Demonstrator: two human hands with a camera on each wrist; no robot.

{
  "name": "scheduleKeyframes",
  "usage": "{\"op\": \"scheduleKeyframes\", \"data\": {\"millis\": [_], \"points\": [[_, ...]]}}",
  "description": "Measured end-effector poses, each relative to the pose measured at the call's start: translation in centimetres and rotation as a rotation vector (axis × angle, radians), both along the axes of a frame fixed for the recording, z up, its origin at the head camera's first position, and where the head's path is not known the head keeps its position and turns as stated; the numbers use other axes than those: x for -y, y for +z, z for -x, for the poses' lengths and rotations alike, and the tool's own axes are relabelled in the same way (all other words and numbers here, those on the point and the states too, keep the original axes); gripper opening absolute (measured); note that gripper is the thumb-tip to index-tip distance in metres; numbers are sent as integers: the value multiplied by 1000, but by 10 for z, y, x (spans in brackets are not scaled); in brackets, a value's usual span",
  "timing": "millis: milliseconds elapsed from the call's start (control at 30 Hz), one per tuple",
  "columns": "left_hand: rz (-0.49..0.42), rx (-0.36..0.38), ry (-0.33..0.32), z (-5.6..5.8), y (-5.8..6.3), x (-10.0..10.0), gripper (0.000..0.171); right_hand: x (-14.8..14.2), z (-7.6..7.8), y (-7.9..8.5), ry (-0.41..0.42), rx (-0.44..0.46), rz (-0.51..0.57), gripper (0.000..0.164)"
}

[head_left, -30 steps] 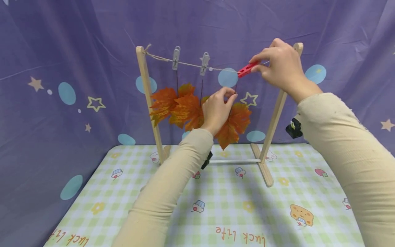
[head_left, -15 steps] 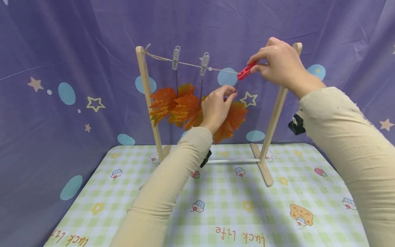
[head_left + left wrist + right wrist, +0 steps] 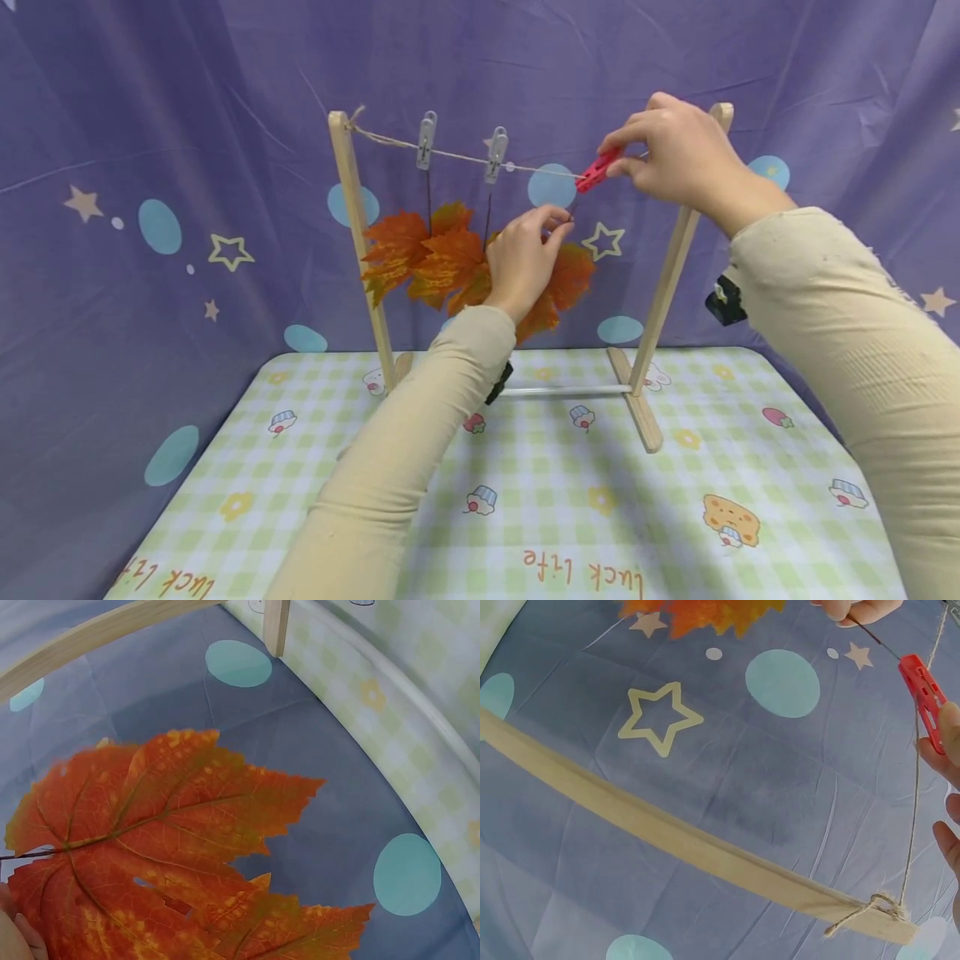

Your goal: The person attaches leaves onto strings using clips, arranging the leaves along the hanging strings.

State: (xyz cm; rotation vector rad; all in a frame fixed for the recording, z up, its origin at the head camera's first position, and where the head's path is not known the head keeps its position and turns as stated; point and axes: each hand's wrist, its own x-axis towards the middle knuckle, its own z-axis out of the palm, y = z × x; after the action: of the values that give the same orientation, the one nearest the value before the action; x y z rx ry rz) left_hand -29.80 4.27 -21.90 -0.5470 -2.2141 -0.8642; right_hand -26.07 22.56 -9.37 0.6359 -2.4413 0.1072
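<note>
My left hand (image 3: 522, 258) pinches the thin dark stem (image 3: 874, 635) of an orange maple leaf (image 3: 567, 287), partly hidden behind that hand. My right hand (image 3: 678, 154) pinches a red clothespin (image 3: 597, 172) between thumb and fingers, tilted on the twine (image 3: 459, 156). In the right wrist view the stem's upper end meets the tip of the clothespin; whether it sits between the jaws I cannot tell. Two grey clothespins (image 3: 426, 142) on the twine hold more maple leaves (image 3: 397, 250) by their stems. Large orange leaves (image 3: 150, 817) fill much of the left wrist view.
A wooden frame with a left post (image 3: 360, 225) and a right post (image 3: 675, 258) carries the twine. Its feet (image 3: 636, 400) and a white crossbar (image 3: 562, 390) rest on a checked tablecloth (image 3: 540, 475). Behind hangs a purple curtain (image 3: 247, 167) with stars.
My left hand has risen slightly, lifting the leaf and its stem toward the clothespin. The red clothespin is tilted a little more steeply, and my right hand stays nearly in place.
</note>
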Motion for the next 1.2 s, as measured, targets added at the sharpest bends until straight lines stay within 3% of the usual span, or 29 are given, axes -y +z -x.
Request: {"op": "scheduleKeyframes", "data": {"millis": [367, 633, 833, 1033, 1200], "points": [[9, 15, -5, -1, -1, -2, 20, 3, 1, -7, 31, 35, 46, 34], [27, 55, -7, -3, -7, -2, 22, 7, 2, -15, 20, -61, 141, 36], [1, 37, -87, -9, -16, 4, 26, 13, 2, -25, 17, -124, 219, 38], [-56, -26, -176, -15, -23, 14, 26, 17, -1, -30, -4, -124, 272, 45], [-71, 2, -207, -19, -30, 27, 23, 18, -6, -39, 26, -192, 375, 44]]}}
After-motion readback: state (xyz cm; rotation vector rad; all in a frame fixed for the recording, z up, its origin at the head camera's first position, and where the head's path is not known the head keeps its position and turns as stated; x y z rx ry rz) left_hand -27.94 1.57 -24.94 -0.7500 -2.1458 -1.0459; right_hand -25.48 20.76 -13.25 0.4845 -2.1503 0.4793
